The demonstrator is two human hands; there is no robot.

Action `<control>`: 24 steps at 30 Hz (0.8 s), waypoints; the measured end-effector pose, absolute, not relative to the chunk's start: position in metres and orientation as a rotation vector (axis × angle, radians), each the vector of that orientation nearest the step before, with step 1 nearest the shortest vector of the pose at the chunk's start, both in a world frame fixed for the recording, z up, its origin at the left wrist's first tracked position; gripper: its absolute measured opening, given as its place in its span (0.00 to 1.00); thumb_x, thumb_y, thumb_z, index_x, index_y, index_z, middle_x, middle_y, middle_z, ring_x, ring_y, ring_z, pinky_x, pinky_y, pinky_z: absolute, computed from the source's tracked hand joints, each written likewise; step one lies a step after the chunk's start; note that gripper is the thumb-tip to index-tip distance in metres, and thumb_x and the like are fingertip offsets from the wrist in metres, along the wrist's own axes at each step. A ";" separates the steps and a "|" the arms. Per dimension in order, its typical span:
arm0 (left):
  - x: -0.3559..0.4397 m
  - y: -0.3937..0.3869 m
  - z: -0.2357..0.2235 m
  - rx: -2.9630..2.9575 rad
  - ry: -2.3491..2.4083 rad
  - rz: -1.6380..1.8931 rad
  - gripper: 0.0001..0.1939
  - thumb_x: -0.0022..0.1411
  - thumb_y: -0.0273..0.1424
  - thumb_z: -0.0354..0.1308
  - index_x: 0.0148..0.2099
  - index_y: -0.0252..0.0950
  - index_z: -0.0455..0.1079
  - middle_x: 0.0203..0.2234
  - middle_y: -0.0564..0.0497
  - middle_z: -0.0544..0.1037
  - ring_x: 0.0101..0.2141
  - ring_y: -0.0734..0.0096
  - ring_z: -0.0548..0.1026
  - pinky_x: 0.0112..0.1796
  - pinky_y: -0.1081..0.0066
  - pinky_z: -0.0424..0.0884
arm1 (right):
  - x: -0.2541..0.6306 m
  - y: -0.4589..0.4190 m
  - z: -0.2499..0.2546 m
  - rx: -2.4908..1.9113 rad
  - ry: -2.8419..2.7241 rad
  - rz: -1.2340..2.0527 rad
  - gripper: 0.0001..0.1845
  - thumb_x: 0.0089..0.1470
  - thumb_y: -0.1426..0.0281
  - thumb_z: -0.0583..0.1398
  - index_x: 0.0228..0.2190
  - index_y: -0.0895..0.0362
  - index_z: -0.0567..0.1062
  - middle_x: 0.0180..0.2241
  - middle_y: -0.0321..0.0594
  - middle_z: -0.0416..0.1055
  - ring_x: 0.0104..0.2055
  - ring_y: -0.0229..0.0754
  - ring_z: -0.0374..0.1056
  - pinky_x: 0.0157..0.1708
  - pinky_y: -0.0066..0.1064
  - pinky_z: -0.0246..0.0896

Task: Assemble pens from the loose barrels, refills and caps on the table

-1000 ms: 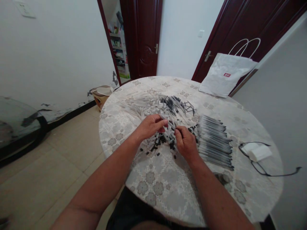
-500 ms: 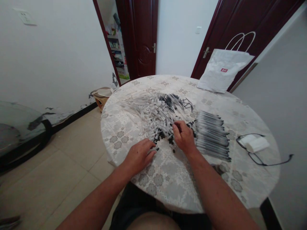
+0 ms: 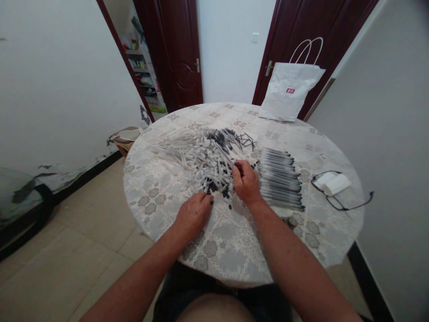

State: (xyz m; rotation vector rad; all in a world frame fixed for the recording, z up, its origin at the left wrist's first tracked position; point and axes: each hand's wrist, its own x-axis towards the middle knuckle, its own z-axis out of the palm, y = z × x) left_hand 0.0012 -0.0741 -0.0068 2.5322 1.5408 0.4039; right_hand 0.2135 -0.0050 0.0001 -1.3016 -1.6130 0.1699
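Note:
My left hand [image 3: 195, 211] rests on the near edge of the pile, fingers drawn together around a small black pen plug [image 3: 212, 202] at the fingertips. My right hand [image 3: 247, 182] is at the pile's right side, thumb and forefinger pinched; what lies between them is hidden. Before both hands spreads a loose pile of whitish pen barrels [image 3: 196, 154]. Black plugs [image 3: 214, 185] are scattered along its near side, and thin dark refills [image 3: 224, 138] lie at its back. Right of my right hand, pens with dark tips [image 3: 280, 179] lie side by side in a neat row.
A patterned cloth covers the round table [image 3: 231, 246]. Eyeglasses [image 3: 340, 206] and a white roll [image 3: 336, 184] lie at the right. A white paper bag [image 3: 290, 91] stands at the back right edge. A stool [image 3: 125, 136] stands left, beyond the table.
My left fingers have closed in on a small black plug near the pile's edge. My right hand stays pinched beside the pile. The whole view has shifted to the right.

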 end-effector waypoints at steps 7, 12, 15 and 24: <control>0.005 -0.065 -0.014 2.406 1.419 0.756 0.14 0.70 0.28 0.50 0.53 0.37 0.72 0.44 0.43 0.76 0.44 0.61 0.76 0.47 0.63 0.72 | 0.211 -0.010 0.004 -1.266 -1.634 0.153 0.13 0.66 0.61 0.53 0.44 0.54 0.72 0.35 0.41 0.77 0.35 0.43 0.73 0.41 0.32 0.65; 0.002 -0.060 -0.006 2.097 1.362 1.059 0.12 0.69 0.32 0.53 0.52 0.39 0.73 0.42 0.45 0.78 0.43 0.62 0.77 0.46 0.63 0.72 | 0.209 -0.011 0.005 -1.253 -1.637 0.162 0.12 0.66 0.62 0.53 0.44 0.53 0.72 0.35 0.41 0.77 0.35 0.43 0.73 0.40 0.32 0.65; -0.001 -0.050 0.002 1.668 1.345 1.114 0.14 0.69 0.37 0.55 0.52 0.39 0.74 0.33 0.48 0.79 0.28 0.68 0.75 0.31 0.69 0.71 | 0.208 -0.011 0.004 -1.243 -1.641 0.160 0.11 0.66 0.62 0.54 0.44 0.54 0.72 0.35 0.41 0.77 0.35 0.43 0.74 0.40 0.32 0.65; 0.003 0.020 0.029 0.872 0.789 1.448 0.17 0.58 0.42 0.68 0.37 0.34 0.71 0.24 0.57 0.67 0.21 0.81 0.64 0.21 0.77 0.66 | 0.201 -0.016 0.006 -1.186 -1.711 0.159 0.10 0.66 0.65 0.53 0.41 0.55 0.73 0.35 0.42 0.76 0.37 0.45 0.73 0.41 0.33 0.65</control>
